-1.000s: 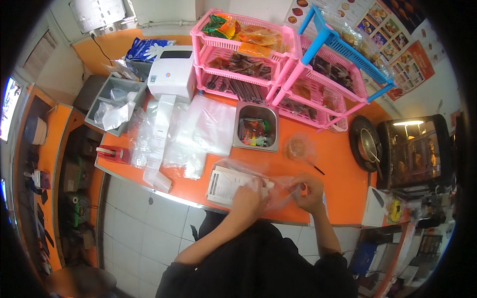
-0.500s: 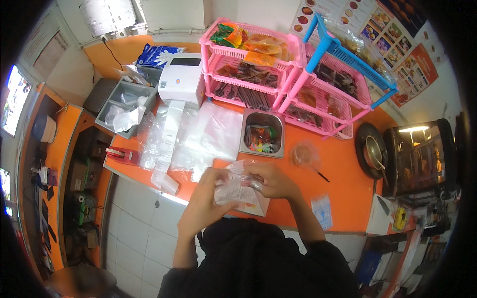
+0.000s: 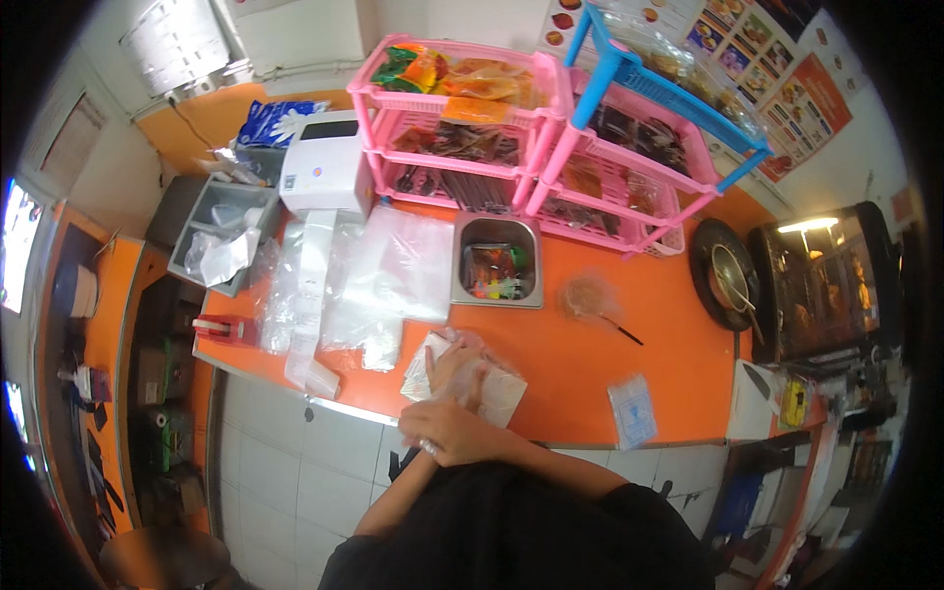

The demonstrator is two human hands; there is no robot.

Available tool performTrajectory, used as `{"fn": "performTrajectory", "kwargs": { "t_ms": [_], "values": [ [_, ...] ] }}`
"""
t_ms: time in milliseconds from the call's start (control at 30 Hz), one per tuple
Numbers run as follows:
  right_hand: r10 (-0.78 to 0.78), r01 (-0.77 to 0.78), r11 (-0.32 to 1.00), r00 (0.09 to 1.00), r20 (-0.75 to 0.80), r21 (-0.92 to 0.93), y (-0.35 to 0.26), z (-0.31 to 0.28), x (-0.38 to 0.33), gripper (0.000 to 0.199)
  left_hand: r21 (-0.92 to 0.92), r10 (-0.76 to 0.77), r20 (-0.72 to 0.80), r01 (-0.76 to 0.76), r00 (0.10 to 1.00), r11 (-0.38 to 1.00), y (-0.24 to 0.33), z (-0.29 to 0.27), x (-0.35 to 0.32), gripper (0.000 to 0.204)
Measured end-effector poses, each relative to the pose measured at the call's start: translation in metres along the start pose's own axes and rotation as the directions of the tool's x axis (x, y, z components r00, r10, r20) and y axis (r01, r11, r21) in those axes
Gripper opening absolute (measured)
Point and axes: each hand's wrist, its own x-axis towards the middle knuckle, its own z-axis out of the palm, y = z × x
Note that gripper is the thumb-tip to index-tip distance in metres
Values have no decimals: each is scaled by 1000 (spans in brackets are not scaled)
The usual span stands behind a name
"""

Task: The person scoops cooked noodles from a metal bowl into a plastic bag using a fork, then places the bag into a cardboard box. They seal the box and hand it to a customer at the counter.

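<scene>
A clear plastic bag (image 3: 501, 393) with a flat white packet inside lies on the orange counter (image 3: 580, 383) near its front edge. My left hand (image 3: 454, 366) presses down on the bag with its fingers spread over the top. My right hand (image 3: 454, 431) sits just behind it, laid across the left wrist at the bag's near edge. Both hands overlap, so the near part of the bag is hidden.
A metal tub of colourful bits (image 3: 497, 265) stands behind the bag, with loose clear bags (image 3: 383, 275) to the left. A small clear bag (image 3: 631, 408) lies at the right. Pink racks (image 3: 462, 108), a white printer (image 3: 324, 167), a grey bin (image 3: 221, 231) and a round pan (image 3: 728, 275) line the back.
Half a second ago both hands held the bag up in front of me. Now it is down on the counter with my hands pressing on it.
</scene>
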Motion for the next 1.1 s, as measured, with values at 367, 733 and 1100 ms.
{"fn": "performTrajectory", "kwargs": {
  "t_ms": [367,733,1100],
  "values": [
    [256,-477,635,872,-418,-608,-6,-152,-86,61,-452,-294,-66,234,953,861,-52,38,-29,30],
    [268,-513,831,710,-651,-217,115,-194,-124,12,-335,-117,29,120,993,935,-56,35,-21,30],
    [46,-174,956,884,-466,-235,78,-69,-29,23,-356,-279,117,303,953,884,-21,33,-9,40]
  ]
}}
